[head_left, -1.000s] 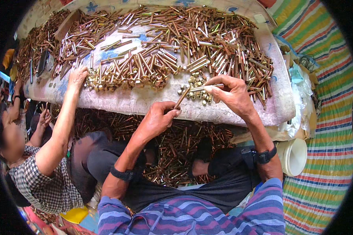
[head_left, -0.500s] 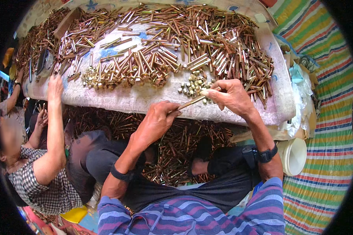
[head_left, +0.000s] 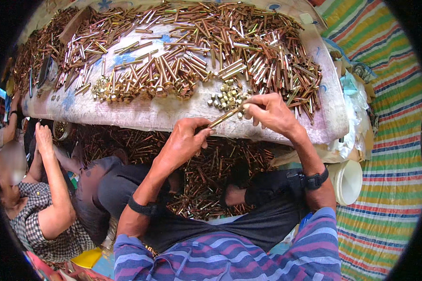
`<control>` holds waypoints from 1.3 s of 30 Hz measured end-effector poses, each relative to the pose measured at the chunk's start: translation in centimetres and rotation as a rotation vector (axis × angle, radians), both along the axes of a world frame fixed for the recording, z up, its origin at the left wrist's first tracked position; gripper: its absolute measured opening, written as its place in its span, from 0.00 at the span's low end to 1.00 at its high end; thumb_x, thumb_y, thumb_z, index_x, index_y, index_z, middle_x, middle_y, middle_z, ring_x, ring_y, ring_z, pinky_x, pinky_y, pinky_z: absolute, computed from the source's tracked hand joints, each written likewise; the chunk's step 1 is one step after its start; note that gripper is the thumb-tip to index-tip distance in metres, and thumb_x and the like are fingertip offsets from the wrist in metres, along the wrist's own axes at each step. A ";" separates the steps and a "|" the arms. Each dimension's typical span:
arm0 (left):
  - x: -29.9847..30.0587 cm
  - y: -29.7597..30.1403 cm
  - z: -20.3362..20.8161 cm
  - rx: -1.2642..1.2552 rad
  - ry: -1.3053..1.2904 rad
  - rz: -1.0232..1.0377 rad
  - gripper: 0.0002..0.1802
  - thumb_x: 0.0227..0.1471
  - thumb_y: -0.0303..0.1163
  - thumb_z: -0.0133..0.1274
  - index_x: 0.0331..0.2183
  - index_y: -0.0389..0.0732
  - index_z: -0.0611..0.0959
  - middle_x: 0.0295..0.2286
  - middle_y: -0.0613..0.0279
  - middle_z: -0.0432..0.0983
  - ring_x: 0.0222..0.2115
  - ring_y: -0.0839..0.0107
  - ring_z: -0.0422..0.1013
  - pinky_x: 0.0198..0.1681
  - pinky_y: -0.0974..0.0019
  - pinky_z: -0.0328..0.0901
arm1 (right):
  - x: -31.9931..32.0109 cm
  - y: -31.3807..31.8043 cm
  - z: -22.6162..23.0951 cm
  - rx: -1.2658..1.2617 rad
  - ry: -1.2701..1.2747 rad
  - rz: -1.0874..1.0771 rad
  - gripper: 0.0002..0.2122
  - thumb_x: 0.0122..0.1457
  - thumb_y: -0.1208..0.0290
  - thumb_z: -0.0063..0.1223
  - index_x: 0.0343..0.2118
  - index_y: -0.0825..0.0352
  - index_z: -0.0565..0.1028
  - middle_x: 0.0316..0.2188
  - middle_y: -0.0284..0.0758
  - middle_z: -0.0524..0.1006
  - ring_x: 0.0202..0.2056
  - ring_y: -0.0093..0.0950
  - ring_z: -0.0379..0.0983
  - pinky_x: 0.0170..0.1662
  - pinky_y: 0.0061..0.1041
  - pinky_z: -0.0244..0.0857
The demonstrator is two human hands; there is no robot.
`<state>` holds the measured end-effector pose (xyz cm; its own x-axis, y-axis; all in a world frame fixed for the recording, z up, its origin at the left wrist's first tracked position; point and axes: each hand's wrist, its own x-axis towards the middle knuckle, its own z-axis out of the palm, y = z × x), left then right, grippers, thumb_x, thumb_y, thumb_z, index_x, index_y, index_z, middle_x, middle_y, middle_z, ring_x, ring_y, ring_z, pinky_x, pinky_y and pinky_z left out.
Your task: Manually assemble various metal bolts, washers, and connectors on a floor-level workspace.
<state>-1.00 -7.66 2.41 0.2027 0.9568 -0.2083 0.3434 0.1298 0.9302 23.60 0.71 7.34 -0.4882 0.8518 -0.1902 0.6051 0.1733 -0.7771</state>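
Observation:
My left hand (head_left: 183,140) grips the lower end of a long brass bolt (head_left: 222,117) that slants up to the right. My right hand (head_left: 269,112) pinches a small brass nut at the bolt's upper tip. Just beyond the fingers lies a small cluster of loose brass nuts (head_left: 226,95) on the cloth-covered board (head_left: 164,114). A row of bolts with nuts on them (head_left: 145,86) lies further left on the board. A big heap of brass and copper-coloured bolts (head_left: 248,47) covers the far part of the board.
More bolts (head_left: 211,168) lie on the floor under the board, around my crossed legs. A person in a checked shirt (head_left: 47,220) sits at my left with a raised hand (head_left: 43,136). A white bucket (head_left: 349,181) stands at right on a striped mat (head_left: 389,154).
The person at left has pulled their hand back off the board and lowered it below the edge. My hands stay together on the bolt, with the right fingers shifting at its tip.

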 end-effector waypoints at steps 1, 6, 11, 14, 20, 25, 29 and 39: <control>0.0 0.0 0.0 -0.016 -0.019 0.009 0.13 0.58 0.29 0.53 0.43 0.32 0.82 0.18 0.65 0.75 0.15 0.79 0.70 0.18 0.72 0.66 | 0.3 0.0 -0.5 0.211 -0.096 0.059 0.13 0.58 0.65 0.52 0.32 0.72 0.81 0.23 0.47 0.79 0.27 0.36 0.79 0.35 0.34 0.71; 0.0 0.0 -0.2 -0.048 -0.029 0.035 0.13 0.58 0.30 0.53 0.42 0.31 0.81 0.18 0.64 0.75 0.16 0.79 0.70 0.18 0.72 0.67 | 0.3 -1.5 -4.3 0.568 -0.340 0.112 0.13 0.55 0.63 0.60 0.29 0.72 0.75 0.25 0.45 0.74 0.32 0.45 0.74 0.35 0.39 0.67; 0.2 -0.1 0.3 -0.070 -0.031 0.022 0.12 0.58 0.30 0.54 0.39 0.31 0.82 0.19 0.64 0.75 0.15 0.79 0.70 0.18 0.72 0.66 | 0.2 -2.0 -4.2 0.622 -0.329 0.092 0.12 0.55 0.66 0.59 0.28 0.72 0.74 0.23 0.45 0.73 0.29 0.46 0.73 0.33 0.42 0.66; 0.1 -0.1 -0.2 -0.077 -0.041 0.019 0.11 0.58 0.30 0.54 0.38 0.31 0.82 0.18 0.64 0.75 0.15 0.79 0.70 0.18 0.72 0.66 | 0.0 -2.1 -2.7 0.514 -0.203 0.024 0.11 0.55 0.67 0.58 0.28 0.72 0.75 0.24 0.47 0.75 0.28 0.44 0.75 0.34 0.39 0.68; 0.4 -0.3 0.0 -0.100 -0.092 0.034 0.11 0.58 0.30 0.55 0.39 0.32 0.83 0.18 0.65 0.74 0.15 0.80 0.69 0.17 0.73 0.65 | 0.0 -1.6 0.3 0.004 0.243 -0.079 0.08 0.58 0.72 0.61 0.37 0.72 0.78 0.29 0.32 0.80 0.29 0.19 0.77 0.31 0.19 0.71; 0.6 -0.3 0.7 -0.099 -0.045 -0.010 0.11 0.58 0.29 0.54 0.39 0.32 0.83 0.17 0.67 0.73 0.15 0.80 0.68 0.17 0.73 0.64 | 0.3 -1.7 0.3 0.019 0.302 -0.042 0.09 0.58 0.74 0.61 0.41 0.71 0.79 0.30 0.32 0.80 0.31 0.18 0.77 0.32 0.19 0.71; 0.4 -0.4 0.7 -0.110 -0.017 -0.019 0.11 0.58 0.29 0.54 0.40 0.33 0.84 0.16 0.68 0.73 0.15 0.81 0.68 0.17 0.73 0.64 | 0.7 -1.8 -0.1 0.092 0.323 0.010 0.10 0.57 0.76 0.62 0.41 0.71 0.80 0.32 0.32 0.80 0.32 0.17 0.76 0.34 0.18 0.71; 0.2 -0.3 0.6 -0.100 0.008 -0.025 0.11 0.58 0.30 0.54 0.39 0.33 0.85 0.16 0.68 0.72 0.14 0.81 0.66 0.16 0.73 0.62 | 0.9 -1.7 0.2 0.337 0.180 0.136 0.10 0.54 0.78 0.63 0.40 0.69 0.81 0.35 0.33 0.79 0.34 0.19 0.75 0.38 0.18 0.70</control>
